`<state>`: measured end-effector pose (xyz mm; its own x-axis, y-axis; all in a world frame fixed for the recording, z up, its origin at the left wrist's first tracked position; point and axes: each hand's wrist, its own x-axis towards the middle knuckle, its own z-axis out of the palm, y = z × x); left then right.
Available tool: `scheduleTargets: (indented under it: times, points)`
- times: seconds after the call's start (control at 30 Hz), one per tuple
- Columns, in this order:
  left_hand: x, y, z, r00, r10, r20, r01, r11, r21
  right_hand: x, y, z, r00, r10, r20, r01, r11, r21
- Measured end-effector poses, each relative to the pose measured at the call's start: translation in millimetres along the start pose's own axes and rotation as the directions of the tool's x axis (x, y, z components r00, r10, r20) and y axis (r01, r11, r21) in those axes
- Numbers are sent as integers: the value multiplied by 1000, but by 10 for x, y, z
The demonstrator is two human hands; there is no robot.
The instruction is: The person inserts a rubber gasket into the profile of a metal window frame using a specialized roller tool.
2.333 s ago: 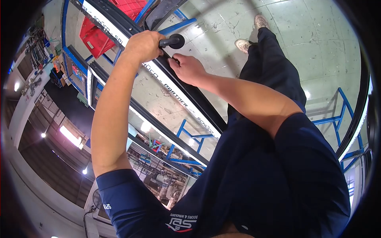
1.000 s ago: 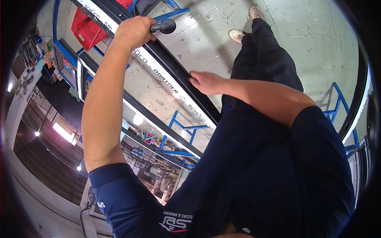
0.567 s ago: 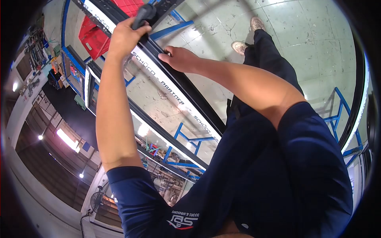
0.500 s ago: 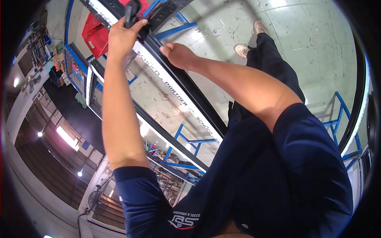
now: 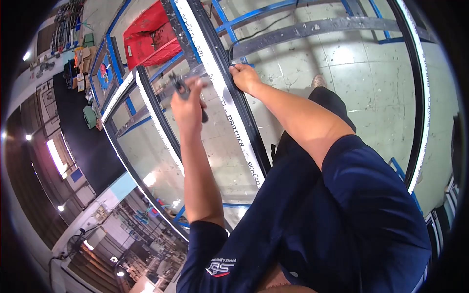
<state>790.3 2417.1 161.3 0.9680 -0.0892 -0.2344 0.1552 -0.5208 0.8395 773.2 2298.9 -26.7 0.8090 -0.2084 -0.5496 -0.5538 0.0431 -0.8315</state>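
Note:
My left hand (image 5: 186, 110) is wrapped round a dark hand tool (image 5: 180, 87), left of a long white-and-black frame bar (image 5: 229, 115) printed with lettering; the tool is slightly blurred. At the bar's black right edge, my right hand (image 5: 245, 79) has its fingers closed on a thin black strip (image 5: 230, 54). From there the strip curves up and right as a loose length (image 5: 266, 33). The exact pinch is partly hidden by the fingers.
A red container (image 5: 152, 39) lies beyond the bar at upper left. Blue metal supports (image 5: 264, 15) run beneath the frame. A second frame bar (image 5: 159, 122) stands left of my left arm, and another curved frame side (image 5: 424, 97) is at right.
My left hand and the tool have come off the bar to its left side. My right hand stays at the bar's edge. The view has shifted, showing more of the frame and the loose strip.

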Motion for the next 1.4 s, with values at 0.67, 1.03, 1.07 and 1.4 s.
scheduleTargets:
  times: [0.67,1.03,1.07,1.4]
  points:
    - [2298,165,1690,513,-673,533,402,737,544,275,-265,-346,878,165,449,-30,956,-292]
    - [2472,77,1825,431,-741,515,224,640,735,331,-201,-327,836,197,511,48,903,-427]
    - [2573,-165,1931,331,-778,534,101,592,800,363,-111,-291,828,111,549,201,856,-477]
    - [2376,407,756,529,-266,806,106,963,248,338,-394,-359,924,132,360,114,802,-586]
